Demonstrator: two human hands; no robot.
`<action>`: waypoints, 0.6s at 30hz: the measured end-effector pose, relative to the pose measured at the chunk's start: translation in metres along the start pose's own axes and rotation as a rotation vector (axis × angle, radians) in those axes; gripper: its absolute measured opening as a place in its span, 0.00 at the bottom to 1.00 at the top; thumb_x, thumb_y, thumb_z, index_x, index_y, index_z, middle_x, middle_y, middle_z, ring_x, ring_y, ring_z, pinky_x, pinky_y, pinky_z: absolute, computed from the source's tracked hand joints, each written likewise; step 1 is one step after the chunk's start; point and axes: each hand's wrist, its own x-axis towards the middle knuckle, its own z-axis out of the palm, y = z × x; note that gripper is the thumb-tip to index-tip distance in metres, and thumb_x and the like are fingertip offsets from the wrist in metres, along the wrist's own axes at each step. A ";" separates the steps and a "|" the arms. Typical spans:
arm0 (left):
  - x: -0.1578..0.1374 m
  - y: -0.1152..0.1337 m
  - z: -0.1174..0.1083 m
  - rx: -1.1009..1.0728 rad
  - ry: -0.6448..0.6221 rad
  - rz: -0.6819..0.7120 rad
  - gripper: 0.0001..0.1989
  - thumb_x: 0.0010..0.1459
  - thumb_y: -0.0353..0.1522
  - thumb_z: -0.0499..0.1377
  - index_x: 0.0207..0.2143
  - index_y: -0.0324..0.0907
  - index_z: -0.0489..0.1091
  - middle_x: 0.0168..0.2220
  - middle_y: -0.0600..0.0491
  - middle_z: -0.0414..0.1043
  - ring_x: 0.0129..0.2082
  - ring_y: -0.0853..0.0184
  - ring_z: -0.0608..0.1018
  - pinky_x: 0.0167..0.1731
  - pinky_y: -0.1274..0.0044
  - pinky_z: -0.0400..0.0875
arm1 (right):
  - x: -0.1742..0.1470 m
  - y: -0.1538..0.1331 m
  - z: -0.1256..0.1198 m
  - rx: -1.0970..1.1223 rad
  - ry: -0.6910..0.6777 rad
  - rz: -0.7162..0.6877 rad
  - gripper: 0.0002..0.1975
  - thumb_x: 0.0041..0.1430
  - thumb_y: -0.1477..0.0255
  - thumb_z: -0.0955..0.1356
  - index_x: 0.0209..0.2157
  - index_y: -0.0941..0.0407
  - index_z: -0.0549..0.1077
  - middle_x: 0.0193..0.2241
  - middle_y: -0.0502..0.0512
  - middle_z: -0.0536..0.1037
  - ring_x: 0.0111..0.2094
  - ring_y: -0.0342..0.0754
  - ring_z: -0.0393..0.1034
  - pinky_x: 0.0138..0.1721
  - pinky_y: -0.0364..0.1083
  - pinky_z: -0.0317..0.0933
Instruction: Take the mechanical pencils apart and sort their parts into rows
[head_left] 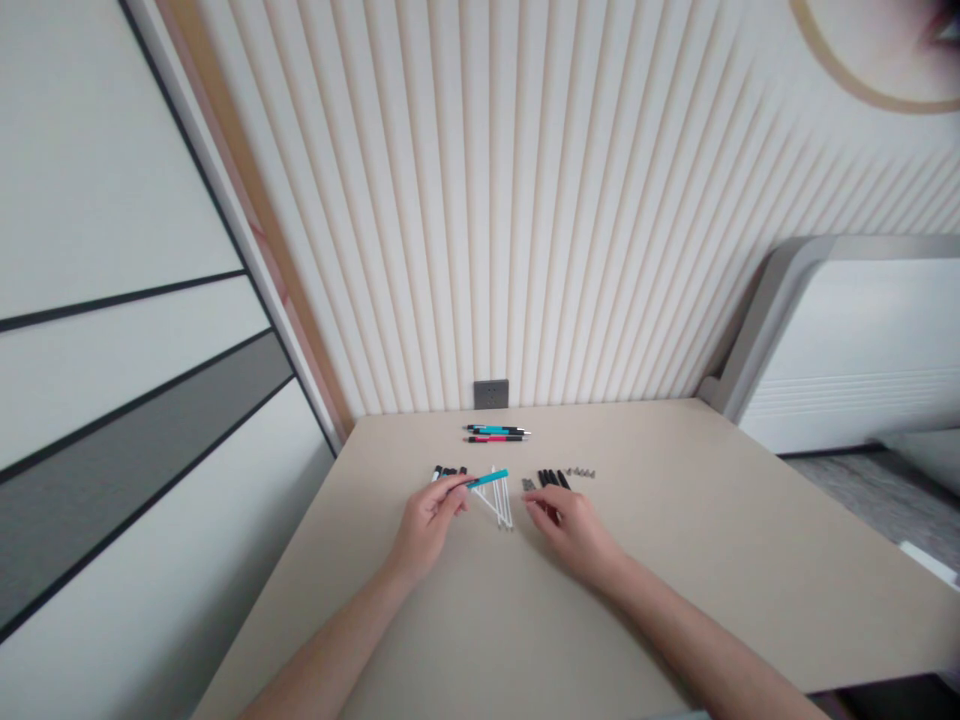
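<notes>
My left hand grips a teal pen barrel by its darker end, the other end pointing right and slightly up. Just below it, thin white pen refills lie on the table, one aslant. Several dark-ended pen barrels are partly hidden behind that hand. My right hand has thumb and forefinger closed together beside small metal springs; whether a small piece is between the fingertips I cannot make out. Black pen grips lie in a row behind it, with small metal tips to their right.
Several whole pens, blue and red with black, lie farther back on the beige table. A dark wall socket sits above the back edge. A white cabinet stands left, a pale headboard right.
</notes>
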 end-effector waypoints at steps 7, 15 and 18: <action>-0.003 0.005 0.004 -0.005 -0.099 0.030 0.17 0.62 0.41 0.56 0.46 0.39 0.75 0.34 0.49 0.78 0.35 0.64 0.78 0.41 0.73 0.73 | -0.005 -0.019 0.007 0.069 -0.239 -0.120 0.14 0.63 0.70 0.62 0.43 0.53 0.78 0.33 0.54 0.79 0.33 0.47 0.71 0.36 0.43 0.62; -0.004 0.004 0.007 -0.056 -0.138 0.032 0.16 0.63 0.40 0.56 0.47 0.41 0.75 0.47 0.46 0.76 0.41 0.62 0.79 0.46 0.69 0.73 | -0.004 -0.026 0.007 0.071 -0.233 -0.109 0.13 0.63 0.68 0.63 0.31 0.55 0.77 0.23 0.49 0.74 0.25 0.43 0.63 0.28 0.41 0.54; -0.004 0.004 0.009 -0.098 -0.123 0.043 0.17 0.62 0.41 0.56 0.47 0.41 0.75 0.53 0.44 0.72 0.52 0.57 0.74 0.48 0.67 0.73 | -0.002 -0.021 0.009 0.061 -0.185 -0.054 0.14 0.61 0.68 0.63 0.25 0.57 0.74 0.19 0.47 0.69 0.22 0.41 0.58 0.25 0.40 0.50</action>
